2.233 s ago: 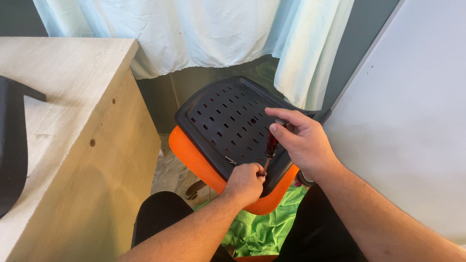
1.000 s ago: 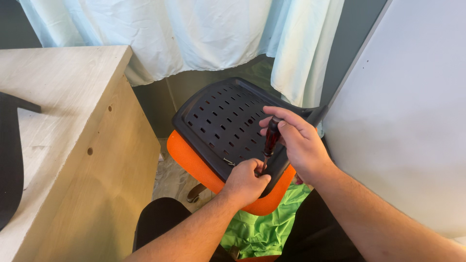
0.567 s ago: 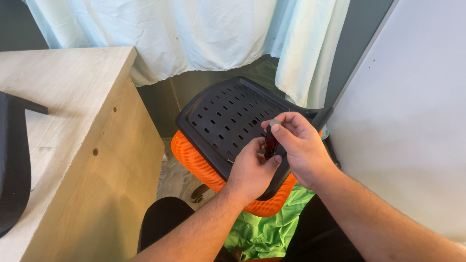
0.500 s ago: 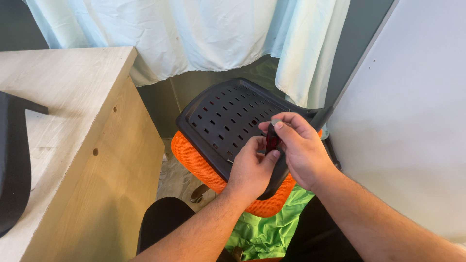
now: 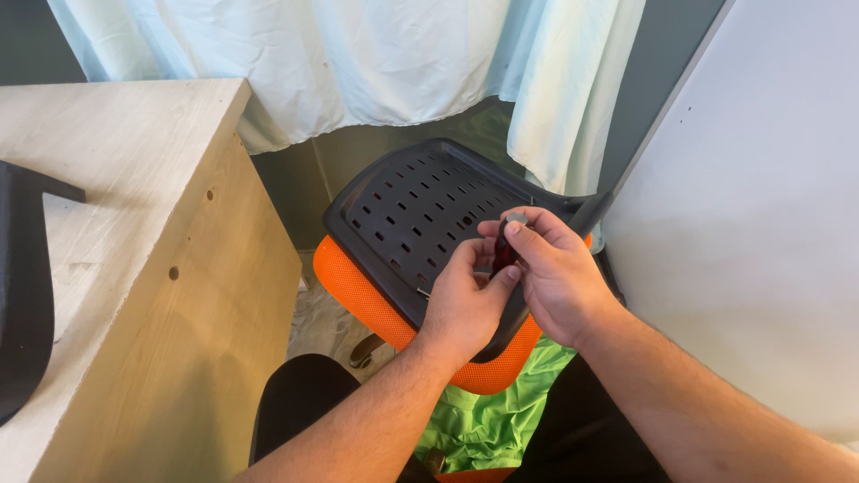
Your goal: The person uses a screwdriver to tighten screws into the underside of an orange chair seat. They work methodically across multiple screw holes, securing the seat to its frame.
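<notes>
Chair seat [image 5: 420, 210], a black slotted plastic panel over orange mesh padding [image 5: 358, 295], lies upturned beside the pale wooden desk [image 5: 134, 224]. Above the seat's near edge, the right hand [image 5: 559, 277] and left hand [image 5: 461, 300] both pinch a dark red-handled screwdriver [image 5: 504, 252]. Fastening looks unfinished, with the tool off the panel.

A black slotted seat panel [image 5: 420, 215] lies on orange mesh cushion [image 5: 358, 291], beside pale wood desk [image 5: 134, 268].
</notes>
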